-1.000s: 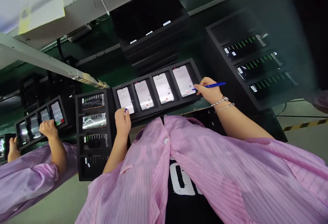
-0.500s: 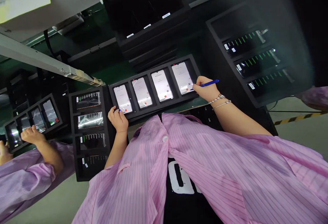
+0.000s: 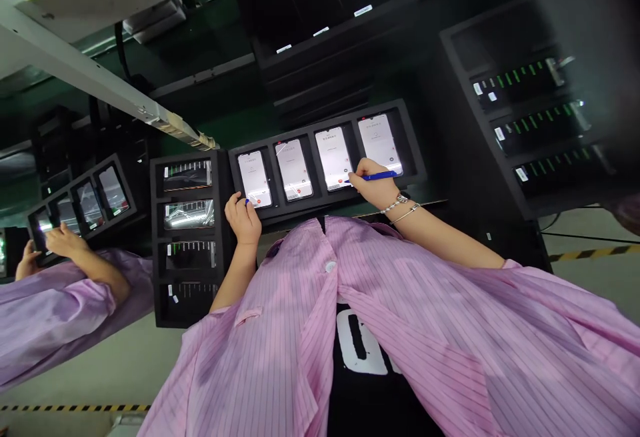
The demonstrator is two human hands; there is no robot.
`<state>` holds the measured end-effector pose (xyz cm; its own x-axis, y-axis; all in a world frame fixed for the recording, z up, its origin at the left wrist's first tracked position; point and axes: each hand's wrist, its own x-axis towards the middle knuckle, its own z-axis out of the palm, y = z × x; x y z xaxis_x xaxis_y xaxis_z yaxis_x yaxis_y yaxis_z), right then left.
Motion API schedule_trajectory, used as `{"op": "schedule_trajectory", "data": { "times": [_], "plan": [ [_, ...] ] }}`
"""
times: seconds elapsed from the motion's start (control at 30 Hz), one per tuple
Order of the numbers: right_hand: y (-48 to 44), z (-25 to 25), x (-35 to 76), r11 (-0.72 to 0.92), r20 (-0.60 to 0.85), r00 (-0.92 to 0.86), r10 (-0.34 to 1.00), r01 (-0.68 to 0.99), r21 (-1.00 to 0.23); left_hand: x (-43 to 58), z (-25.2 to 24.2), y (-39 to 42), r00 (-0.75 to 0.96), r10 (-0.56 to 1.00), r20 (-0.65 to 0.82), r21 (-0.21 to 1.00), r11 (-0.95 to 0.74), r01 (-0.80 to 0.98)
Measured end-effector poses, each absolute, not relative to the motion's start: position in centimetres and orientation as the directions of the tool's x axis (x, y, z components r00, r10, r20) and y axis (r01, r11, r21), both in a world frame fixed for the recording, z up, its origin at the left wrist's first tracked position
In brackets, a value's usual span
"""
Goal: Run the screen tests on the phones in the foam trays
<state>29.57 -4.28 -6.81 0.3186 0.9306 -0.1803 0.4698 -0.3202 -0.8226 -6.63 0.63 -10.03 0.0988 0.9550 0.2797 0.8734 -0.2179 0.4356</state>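
Note:
A black tray holds a row of smartphones with lit white screens. My right hand is closed around a blue pen, its tip at the lower end of the third phone, close to a red dot on the screen. The fourth phone is partly covered by that hand. At the tray's lower left corner, my left hand is curled beside the first phone. A small blue thing shows between its fingers; the rest of it is hidden. The second phone lies between them.
Left of my tray stands another black tray of dark-screened phones. A co-worker's hands are at a further tray. More phones lie in a tray at right. A metal post slants in from the upper left.
My right hand and the pen have moved left from the fourth phone to the third. My left hand keeps its place at the tray corner. The whole view has shifted slightly.

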Motion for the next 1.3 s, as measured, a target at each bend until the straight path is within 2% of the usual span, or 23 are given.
{"op": "schedule_trajectory", "data": {
  "times": [0.3, 0.43, 0.53, 0.67, 0.9, 1.07, 1.13, 1.23, 1.3],
  "plan": [
    [-4.2, -6.7, 29.8, -0.340, -0.160, 0.349, 0.923, 0.550, -0.762, -6.4, -10.2, 0.3, 0.118, 0.950, 0.288, 0.461, -0.245, 0.853],
    [-4.7, -6.2, 29.3, -0.369, -0.175, 0.429, 0.886, 0.428, -0.825, -6.3, -10.4, 0.1, 0.106, 0.961, 0.255, 0.460, -0.217, 0.861],
    [-4.2, -5.8, 26.9, -0.314, -0.190, 0.328, 0.925, 0.383, -0.869, -6.2, -10.6, -0.1, 0.106, 0.964, 0.245, 0.473, -0.214, 0.855],
    [-2.9, -6.2, 22.8, -0.237, -0.200, 0.129, 0.971, 0.453, -0.860, -6.2, -10.8, -0.5, 0.108, 0.962, 0.252, 0.467, -0.218, 0.857],
    [-1.9, -6.7, 21.0, -0.192, -0.188, 0.068, 0.980, 0.576, -0.795, -6.3, -11.1, -1.0, 0.131, 0.944, 0.302, 0.487, -0.271, 0.831],
    [-1.9, -6.3, 21.1, -0.174, -0.174, 0.065, 0.983, 0.654, -0.736, -6.2, -11.3, -1.0, 0.119, 0.953, 0.279, 0.500, -0.250, 0.829],
    [-2.2, -6.2, 21.5, -0.199, -0.196, 0.076, 0.978, 0.630, -0.751, -6.1, -11.5, -1.0, 0.121, 0.946, 0.299, 0.506, -0.265, 0.821],
    [-2.2, -5.4, 21.3, -0.262, -0.228, 0.129, 0.965, 0.501, -0.825, -6.0, -11.8, -1.2, 0.122, 0.937, 0.328, 0.515, -0.285, 0.808],
    [-1.7, -4.7, 20.0, -0.223, -0.208, 0.081, 0.975, 0.443, -0.869, -5.9, -12.0, -1.3, 0.116, 0.933, 0.340, 0.521, -0.289, 0.803]
  ]
}}
